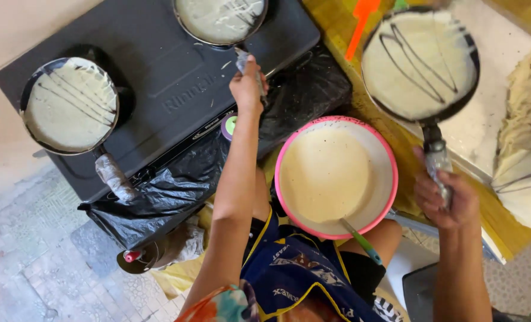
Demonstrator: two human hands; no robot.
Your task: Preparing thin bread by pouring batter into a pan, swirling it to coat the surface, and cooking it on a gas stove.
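Pale batter coats the pan [419, 62] held off the burner at upper right, right hand [444, 200] fingers clamped on its handle, while the left hand [247, 86] grips the handle of the top-centre pan [221, 19] on the black stove [158, 89]; spreading looks underway, and steady wrists seem needed next.
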